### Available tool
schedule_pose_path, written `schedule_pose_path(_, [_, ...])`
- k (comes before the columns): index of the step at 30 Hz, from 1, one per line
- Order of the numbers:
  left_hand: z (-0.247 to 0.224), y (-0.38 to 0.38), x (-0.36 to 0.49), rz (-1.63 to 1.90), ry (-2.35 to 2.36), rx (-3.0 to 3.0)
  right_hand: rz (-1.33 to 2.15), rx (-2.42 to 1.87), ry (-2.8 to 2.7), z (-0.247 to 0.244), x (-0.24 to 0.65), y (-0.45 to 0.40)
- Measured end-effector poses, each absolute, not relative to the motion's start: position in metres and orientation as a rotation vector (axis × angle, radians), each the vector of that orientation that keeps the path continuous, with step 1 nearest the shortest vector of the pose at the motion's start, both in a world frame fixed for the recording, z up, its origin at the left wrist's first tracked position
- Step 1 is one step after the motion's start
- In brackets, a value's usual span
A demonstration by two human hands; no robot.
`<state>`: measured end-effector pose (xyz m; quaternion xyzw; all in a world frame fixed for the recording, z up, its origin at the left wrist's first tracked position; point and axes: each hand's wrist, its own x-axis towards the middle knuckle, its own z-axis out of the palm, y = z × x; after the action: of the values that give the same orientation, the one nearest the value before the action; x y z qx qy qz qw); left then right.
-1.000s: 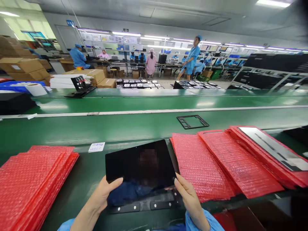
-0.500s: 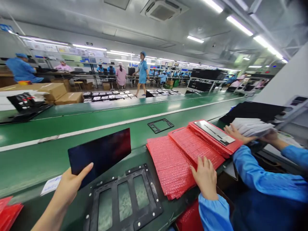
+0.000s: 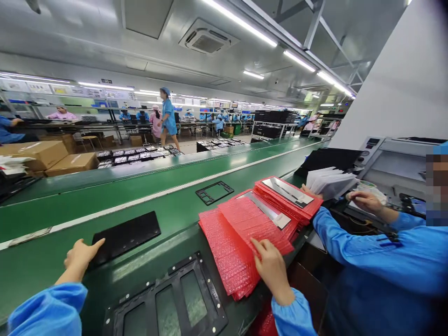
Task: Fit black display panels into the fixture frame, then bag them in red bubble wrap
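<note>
At the left, my left hand (image 3: 80, 256) grips the near-left end of a flat black screen panel (image 3: 129, 238), thumb on top. The panel is low over the green belt; I cannot tell whether it rests on it. My right hand (image 3: 271, 268) pinches the edge of a red bubble-wrap bag (image 3: 241, 217) on a fanned stack of such bags (image 3: 224, 261). Beside the lifted bag, a silvery-white panel (image 3: 269, 212) shows on the red pile. Between my hands, a black frame fixture (image 3: 164, 298) with rectangular openings lies at the near edge.
A thin black frame (image 3: 214, 192) lies on the green conveyor belt (image 3: 182, 210). Farther right, another panel (image 3: 289, 190) tops more red bags. A co-worker in blue sleeves (image 3: 364, 242) handles white sheets (image 3: 329, 182) close by. Cardboard boxes (image 3: 42, 154) stand across the belt.
My left hand has lowered the screen panel to the belt and turned it flatter. My right hand has closed on a red bag and shifted it, uncovering a silvery panel. The view has swung right.
</note>
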<state>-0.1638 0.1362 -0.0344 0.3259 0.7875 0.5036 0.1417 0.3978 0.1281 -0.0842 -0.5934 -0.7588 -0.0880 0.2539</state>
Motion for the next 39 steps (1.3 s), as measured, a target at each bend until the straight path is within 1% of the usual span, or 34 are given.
schedule_pose_path(2, [-0.034,0.143,-0.151,1.421,2.313,0.905,-0.178,-1.542,-2.132,-0.086,0.377,0.121])
schedule_pose_path(4, [-0.038,0.153,-0.124,1.413,2.195,0.953,-0.143,-1.503,-2.185,-0.089,0.358,0.116])
schedule_pose_path(7, [-0.049,0.163,-0.060,1.358,1.846,1.075,-0.100,-1.482,-2.243,-0.096,0.334,0.113])
schedule_pose_path(8, [-0.053,0.163,-0.036,1.331,1.630,1.058,-0.089,-1.486,-2.256,-0.098,0.329,0.112])
schedule_pose_path(10, [-0.060,0.162,0.010,1.259,1.389,0.930,-0.069,-1.502,-2.269,-0.099,0.322,0.111])
schedule_pose_path(13, [-0.069,0.156,0.065,1.108,1.189,0.731,0.038,-1.499,-2.257,-0.088,0.330,0.117])
schedule_pose_path(16, [-0.076,0.151,0.104,1.015,1.089,0.683,0.096,-1.598,-2.193,-0.070,0.356,0.136])
schedule_pose_path(19, [-0.082,0.147,0.137,0.998,0.962,0.535,0.062,-1.820,-2.047,-0.062,0.379,0.162])
schedule_pose_path(22, [-0.087,0.143,0.168,1.027,0.850,0.334,0.096,-1.919,-2.013,-0.071,0.380,0.179])
schedule_pose_path(26, [-0.092,0.140,0.190,1.106,0.806,0.251,0.166,-1.878,-2.061,-0.082,0.367,0.184])
schedule_pose_path(32, [-0.099,0.141,0.184,1.179,0.809,0.180,0.335,-1.845,-1.985,-0.078,0.372,0.196])
schedule_pose_path(39, [-0.098,0.143,0.180,1.146,0.884,0.101,0.664,-1.576,-1.847,-0.086,0.368,0.198])
